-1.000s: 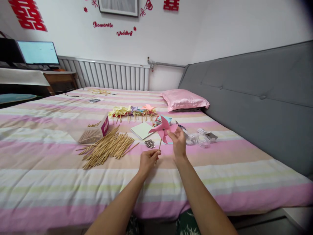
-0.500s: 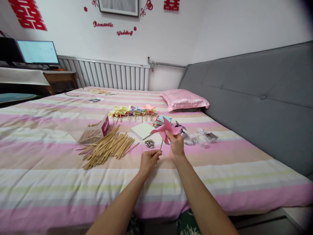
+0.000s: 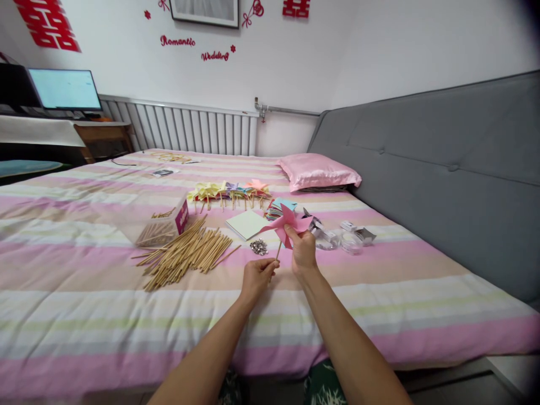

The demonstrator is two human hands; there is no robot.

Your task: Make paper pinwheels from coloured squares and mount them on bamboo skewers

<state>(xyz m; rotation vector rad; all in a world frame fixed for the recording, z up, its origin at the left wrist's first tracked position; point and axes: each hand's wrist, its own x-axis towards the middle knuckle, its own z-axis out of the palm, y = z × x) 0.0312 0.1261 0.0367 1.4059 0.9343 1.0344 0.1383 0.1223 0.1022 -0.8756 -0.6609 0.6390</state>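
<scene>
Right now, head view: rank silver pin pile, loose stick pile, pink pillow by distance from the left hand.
1. silver pin pile: just beyond the left hand, which holds the pink pinwheel by its stick.
2. loose stick pile: off to its left.
3. pink pillow: far back, to the right.

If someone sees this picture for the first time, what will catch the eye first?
The pink pinwheel, held mid-frame: the left hand grips its stick and the right hand pinches its paper centre. Left of it, a pile of sticks sprawls on the striped bed, and a row of finished pinwheels lies behind.
</scene>
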